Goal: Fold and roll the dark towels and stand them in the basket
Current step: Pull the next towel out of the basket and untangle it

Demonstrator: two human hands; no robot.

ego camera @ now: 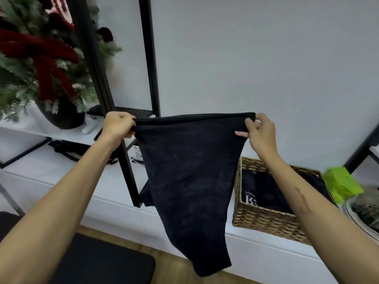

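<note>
A dark towel [190, 177] hangs in the air in front of me, folded double along its top edge and tapering down to a point. My left hand [118, 127] grips its top left corner in a fist. My right hand [259, 130] pinches the top right corner with thumb and fingers. A woven basket [266, 219] stands on the white ledge at the lower right, under my right forearm. Inside it lie dark towels [264, 191], one showing white lettering. Part of the basket's inside is hidden by my arm.
A black metal shelf frame [127, 160] stands just behind the towel on the left. A potted green plant with red ribbon [41, 64] sits on the white shelf. A bright green object [341, 184] lies right of the basket. A black mat [98, 263] covers the wooden floor.
</note>
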